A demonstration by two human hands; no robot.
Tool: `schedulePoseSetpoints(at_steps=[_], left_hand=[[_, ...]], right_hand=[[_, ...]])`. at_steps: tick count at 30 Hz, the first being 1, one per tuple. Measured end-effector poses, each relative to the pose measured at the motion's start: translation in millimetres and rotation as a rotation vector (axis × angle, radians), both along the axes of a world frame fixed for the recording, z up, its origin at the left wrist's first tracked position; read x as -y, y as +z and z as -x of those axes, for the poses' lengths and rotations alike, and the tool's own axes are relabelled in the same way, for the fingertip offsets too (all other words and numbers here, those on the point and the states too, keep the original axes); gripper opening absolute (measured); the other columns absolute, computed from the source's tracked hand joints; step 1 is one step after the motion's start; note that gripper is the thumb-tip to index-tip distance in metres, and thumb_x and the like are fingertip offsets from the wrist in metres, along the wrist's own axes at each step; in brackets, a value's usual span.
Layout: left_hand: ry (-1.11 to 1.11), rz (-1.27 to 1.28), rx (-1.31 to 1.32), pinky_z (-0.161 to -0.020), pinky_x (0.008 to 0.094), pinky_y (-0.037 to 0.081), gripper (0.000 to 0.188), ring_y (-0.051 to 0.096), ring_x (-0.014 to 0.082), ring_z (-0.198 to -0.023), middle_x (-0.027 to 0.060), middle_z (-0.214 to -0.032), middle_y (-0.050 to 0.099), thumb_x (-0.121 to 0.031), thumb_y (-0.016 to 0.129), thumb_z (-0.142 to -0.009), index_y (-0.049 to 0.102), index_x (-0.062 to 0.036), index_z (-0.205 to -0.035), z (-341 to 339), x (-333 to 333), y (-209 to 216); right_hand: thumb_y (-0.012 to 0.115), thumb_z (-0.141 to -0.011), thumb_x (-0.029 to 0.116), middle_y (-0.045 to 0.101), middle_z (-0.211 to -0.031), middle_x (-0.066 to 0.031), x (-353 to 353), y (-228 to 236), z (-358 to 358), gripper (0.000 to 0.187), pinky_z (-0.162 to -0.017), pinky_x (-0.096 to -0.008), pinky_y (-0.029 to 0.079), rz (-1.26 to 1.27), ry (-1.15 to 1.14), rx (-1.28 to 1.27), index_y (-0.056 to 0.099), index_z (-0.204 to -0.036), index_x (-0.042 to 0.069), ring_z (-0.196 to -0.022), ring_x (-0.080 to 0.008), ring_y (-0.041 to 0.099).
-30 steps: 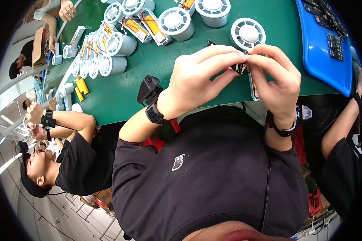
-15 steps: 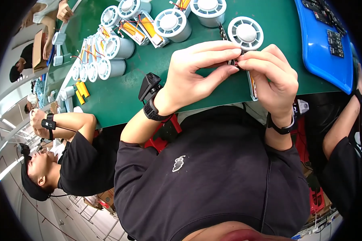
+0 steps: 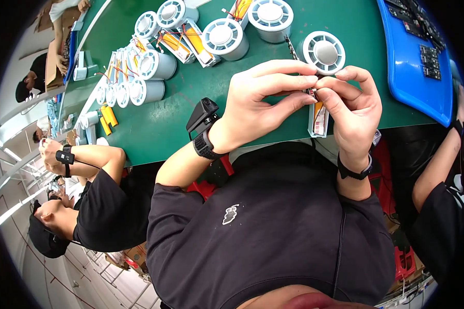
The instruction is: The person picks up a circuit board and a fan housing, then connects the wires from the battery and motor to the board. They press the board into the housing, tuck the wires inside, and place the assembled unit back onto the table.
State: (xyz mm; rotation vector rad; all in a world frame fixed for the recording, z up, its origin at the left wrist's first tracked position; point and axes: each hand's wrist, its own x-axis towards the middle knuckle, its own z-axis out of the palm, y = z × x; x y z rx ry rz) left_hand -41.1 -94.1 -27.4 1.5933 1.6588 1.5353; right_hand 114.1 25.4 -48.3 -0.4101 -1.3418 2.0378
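Note:
My left hand (image 3: 263,98) is closed, pinching a narrow dark circuit board (image 3: 292,49) seen nearly edge-on between thumb and fingers. Against the same spot, the thumb and fingers of my right hand (image 3: 357,110) are pressed together. What they hold is small and hidden by the fingertips. Behind and below both hands lies a pale blue handheld fan (image 3: 325,53), its round grille facing up. Its open handle (image 3: 311,129) points toward me, with a yellow and white battery (image 3: 319,114) inside, partly covered by my fingers.
Several similar fans (image 3: 226,38) with exposed batteries and wires stand at the left and back of the green table (image 3: 201,113). A blue tray (image 3: 402,98) of circuit boards sits at right. Loose yellow batteries (image 3: 107,118) lie far left. Co-workers sit on both sides.
Both hands have come slightly nearer me, still together at the board. My right fingers have shifted, and more of the handle and battery shows between the hands.

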Motion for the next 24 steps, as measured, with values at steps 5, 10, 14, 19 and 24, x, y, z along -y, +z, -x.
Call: schedulePoseSetpoints(at_steps=[5,10,14,19,24], left_hand=[[0.036,-0.023,-0.024,-0.085,0.0305,0.062,0.034,0.073,0.0229,-0.102,0.0186,-0.121,0.071,0.006,0.081,-0.08,0.074,-0.0002,-0.113,0,-2,-1],[0.048,-0.024,-0.061,-0.085,0.0323,0.061,0.034,0.073,0.0245,-0.102,0.0172,-0.12,0.072,0.004,0.082,-0.08,0.075,-0.0014,-0.113,2,0,-1],[0.058,-0.014,-0.053,-0.086,0.0323,0.061,0.034,0.073,0.0244,-0.103,0.0164,-0.12,0.072,0.004,0.082,-0.08,0.076,-0.0024,-0.112,1,2,-2],[0.086,0.016,-0.1,-0.086,0.0304,0.061,0.033,0.074,0.0229,-0.101,0.0155,-0.12,0.072,0.004,0.081,-0.08,0.077,-0.0036,-0.112,-1,5,1],[0.112,0.014,-0.037,-0.085,0.0289,0.061,0.034,0.075,0.0223,-0.098,0.0155,-0.12,0.072,0.006,0.08,-0.08,0.077,-0.0039,-0.112,-6,6,-7]], right_hand=[[0.07,-0.093,-0.008,0.076,-0.103,-0.0193,4,-2,1,0.032,-0.086,-0.0259,0.059,0.067,-0.011,-0.044,0.052,-0.119,-0.004,-0.098,-0.0171,0.072],[0.07,-0.093,-0.008,0.076,-0.104,-0.0189,11,1,4,0.031,-0.083,-0.0243,0.058,0.001,-0.07,0.009,0.053,-0.119,-0.003,-0.097,-0.0159,0.072],[0.071,-0.092,-0.008,0.077,-0.103,-0.0167,15,0,3,0.029,-0.077,-0.0211,0.057,-0.121,-0.117,0.082,0.058,-0.117,-0.003,-0.092,-0.0126,0.072],[0.07,-0.092,-0.008,0.077,-0.106,-0.0165,21,1,-4,0.032,-0.077,-0.0209,0.055,-0.391,-0.139,0.187,0.06,-0.122,-0.004,-0.094,-0.0126,0.072],[0.068,-0.093,-0.009,0.076,-0.11,-0.017,33,8,-9,0.038,-0.073,-0.0186,0.052,-0.37,-0.15,0.29,0.059,-0.129,-0.005,-0.09,-0.009,0.07]])
